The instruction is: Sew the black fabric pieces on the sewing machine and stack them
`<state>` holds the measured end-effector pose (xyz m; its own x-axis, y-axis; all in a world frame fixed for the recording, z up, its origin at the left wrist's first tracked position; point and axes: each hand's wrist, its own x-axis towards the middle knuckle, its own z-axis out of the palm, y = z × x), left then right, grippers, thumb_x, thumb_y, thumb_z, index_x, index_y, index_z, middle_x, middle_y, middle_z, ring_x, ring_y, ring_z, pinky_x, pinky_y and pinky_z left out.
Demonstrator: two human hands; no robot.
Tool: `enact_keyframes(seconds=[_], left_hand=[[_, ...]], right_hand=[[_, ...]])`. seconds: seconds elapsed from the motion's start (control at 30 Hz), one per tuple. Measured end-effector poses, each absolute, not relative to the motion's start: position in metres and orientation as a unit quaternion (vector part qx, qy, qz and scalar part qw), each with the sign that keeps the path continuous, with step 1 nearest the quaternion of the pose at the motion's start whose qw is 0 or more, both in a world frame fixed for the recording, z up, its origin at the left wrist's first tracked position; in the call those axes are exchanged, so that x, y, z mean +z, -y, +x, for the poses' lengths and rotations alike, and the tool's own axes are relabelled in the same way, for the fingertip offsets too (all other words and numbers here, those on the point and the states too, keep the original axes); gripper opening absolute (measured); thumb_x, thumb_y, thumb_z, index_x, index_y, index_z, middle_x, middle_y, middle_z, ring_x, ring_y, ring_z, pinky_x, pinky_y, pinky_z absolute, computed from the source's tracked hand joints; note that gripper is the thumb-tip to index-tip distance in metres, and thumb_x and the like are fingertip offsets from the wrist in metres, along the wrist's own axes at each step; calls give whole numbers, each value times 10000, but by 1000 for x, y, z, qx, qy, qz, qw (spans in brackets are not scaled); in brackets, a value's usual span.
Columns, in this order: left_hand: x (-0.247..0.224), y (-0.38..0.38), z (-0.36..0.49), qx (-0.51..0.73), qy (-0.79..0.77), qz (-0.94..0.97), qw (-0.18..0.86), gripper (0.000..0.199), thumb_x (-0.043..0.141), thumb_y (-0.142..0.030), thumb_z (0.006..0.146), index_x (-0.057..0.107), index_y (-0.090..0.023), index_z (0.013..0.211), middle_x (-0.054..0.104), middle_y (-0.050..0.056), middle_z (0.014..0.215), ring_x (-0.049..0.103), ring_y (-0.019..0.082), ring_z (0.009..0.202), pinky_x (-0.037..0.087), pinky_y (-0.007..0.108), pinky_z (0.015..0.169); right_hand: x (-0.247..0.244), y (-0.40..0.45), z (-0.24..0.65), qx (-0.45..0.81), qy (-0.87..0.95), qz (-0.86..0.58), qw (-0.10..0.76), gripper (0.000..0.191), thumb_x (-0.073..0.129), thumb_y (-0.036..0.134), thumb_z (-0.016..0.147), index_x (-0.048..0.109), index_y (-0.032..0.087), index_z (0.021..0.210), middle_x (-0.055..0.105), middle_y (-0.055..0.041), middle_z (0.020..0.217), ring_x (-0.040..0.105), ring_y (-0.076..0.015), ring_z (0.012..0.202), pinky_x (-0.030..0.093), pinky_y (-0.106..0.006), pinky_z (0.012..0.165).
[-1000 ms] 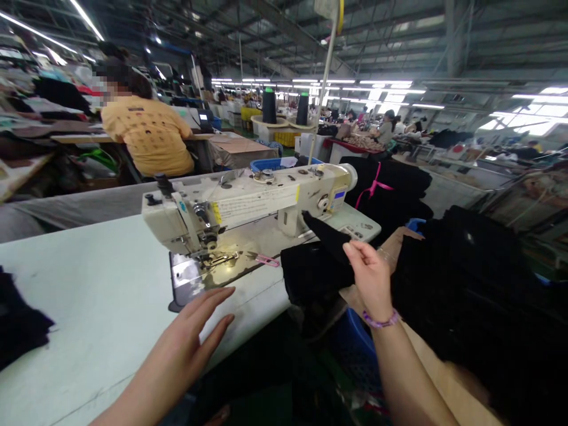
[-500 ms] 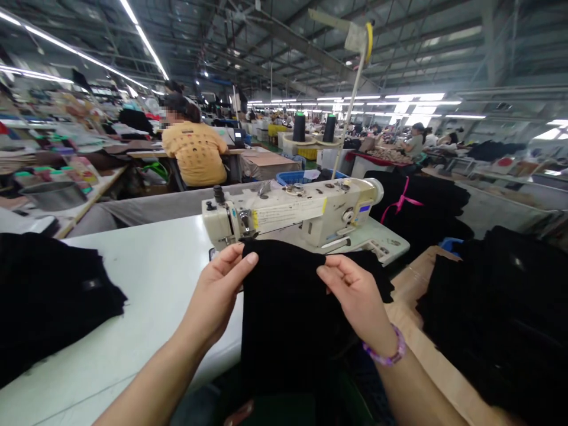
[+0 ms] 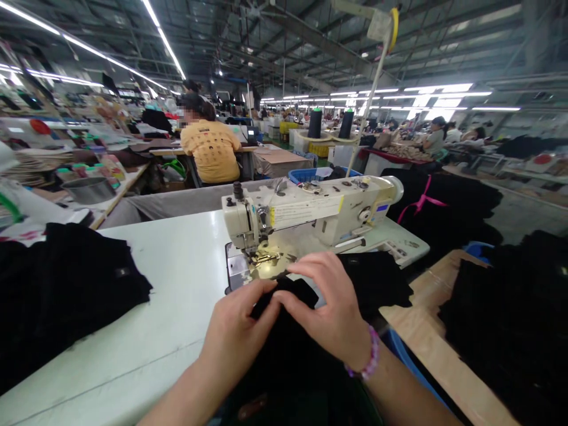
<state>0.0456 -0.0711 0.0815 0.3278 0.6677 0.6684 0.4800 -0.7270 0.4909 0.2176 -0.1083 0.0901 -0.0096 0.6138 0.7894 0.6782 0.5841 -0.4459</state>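
A piece of black fabric [image 3: 284, 343] hangs from both my hands in front of the sewing machine, its lower part falling toward my lap. My left hand [image 3: 242, 325] pinches the top edge between thumb and fingers. Close beside it, my right hand [image 3: 326, 307], with a purple bead bracelet at the wrist, grips the same edge, thumb near the left fingertips. Just beyond is the white sewing machine [image 3: 306, 207], its needle area lit above the metal plate. More black fabric [image 3: 377, 281] lies on the table right of my right hand.
Black fabric pieces [image 3: 75, 284] lie on the table [image 3: 177, 266] at left. At right, a dark pile [image 3: 510, 313] sits by brown paper [image 3: 426, 296]. Behind the machine stand a blue basket [image 3: 306, 176] and a bundle with a pink ribbon [image 3: 421, 203]. A person in yellow [image 3: 210, 151] sits ahead.
My hands have come together from the two ends of the fabric's top edge, bunching or folding it between them. The view has shifted, showing the machine's needle area.
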Motion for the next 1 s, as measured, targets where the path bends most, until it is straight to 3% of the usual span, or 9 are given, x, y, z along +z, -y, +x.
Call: enact_keyframes(seconds=[0.07, 0.2, 0.33, 0.43, 0.5, 0.67, 0.77, 0.9, 1.0], left_hand=[[79, 74, 46, 447, -333, 830, -2, 184, 545, -258, 939, 668, -185, 823, 725, -4, 686, 676, 143, 565, 485, 228, 545], [77, 75, 44, 400, -326, 848, -120, 237, 466, -227, 982, 659, -188, 849, 720, 11, 677, 672, 174, 541, 480, 273, 519], [72, 75, 43, 413, -350, 832, -126, 185, 485, -239, 974, 657, -184, 935, 736, 14, 701, 678, 180, 539, 484, 274, 510], [70, 76, 44, 446, -353, 822, -6, 158, 518, -222, 949, 670, -197, 983, 772, 22, 804, 719, 170, 636, 534, 246, 576], [72, 76, 43, 462, -350, 805, 127, 198, 525, -212, 938, 700, -220, 1029, 788, 34, 933, 745, 178, 794, 578, 259, 726], [85, 69, 28, 423, -379, 705, 425, 201, 623, -324, 899, 770, -265, 1023, 773, 43, 1063, 707, 230, 1007, 552, 325, 915], [89, 62, 16, 449, -380, 615, 526, 179, 700, -368, 847, 781, -230, 927, 759, 56, 1007, 679, 228, 974, 538, 297, 862], [98, 55, 7, 525, -374, 490, 587, 152, 781, -329, 753, 737, -199, 818, 702, 29, 826, 611, 157, 777, 500, 232, 691], [110, 50, 3, 591, -294, 426, 618, 181, 776, -311, 690, 630, -203, 695, 575, -10, 670, 524, 129, 653, 491, 252, 648]], right_hand=[[92, 105, 210, -69, 726, -469, 498, 33, 646, 233, 939, 640, 201, 937, 681, -49, 886, 622, -212, 871, 482, -378, 829], [86, 99, 206, -38, 725, -495, 478, 147, 560, 177, 939, 594, 197, 798, 639, -38, 804, 581, -201, 814, 443, -358, 777], [79, 93, 207, 225, 594, -512, 579, 194, 587, 294, 902, 566, 205, 731, 573, 6, 715, 531, -157, 707, 433, -299, 691], [76, 93, 206, 465, 448, -464, 606, 250, 623, 405, 881, 588, 197, 746, 556, 23, 699, 506, -130, 665, 440, -267, 669], [76, 95, 207, 512, 443, -435, 594, 271, 642, 424, 883, 607, 193, 746, 566, 20, 711, 516, -128, 685, 447, -263, 695], [84, 101, 221, 302, 587, -454, 599, 294, 542, 400, 986, 689, 209, 819, 648, -30, 822, 602, -178, 830, 483, -310, 811], [82, 99, 235, 240, 605, -451, 611, 253, 581, 448, 971, 712, 231, 979, 680, -60, 1007, 628, -215, 1001, 488, -353, 925], [67, 100, 243, 405, 615, -375, 563, 544, 707, 624, 830, 637, 271, 1238, 663, -70, 1225, 622, -247, 1167, 473, -391, 1027], [47, 103, 232, 493, 573, -374, 537, 572, 591, 696, 874, 644, 240, 1216, 680, -94, 1219, 627, -256, 1175, 458, -432, 1056]])
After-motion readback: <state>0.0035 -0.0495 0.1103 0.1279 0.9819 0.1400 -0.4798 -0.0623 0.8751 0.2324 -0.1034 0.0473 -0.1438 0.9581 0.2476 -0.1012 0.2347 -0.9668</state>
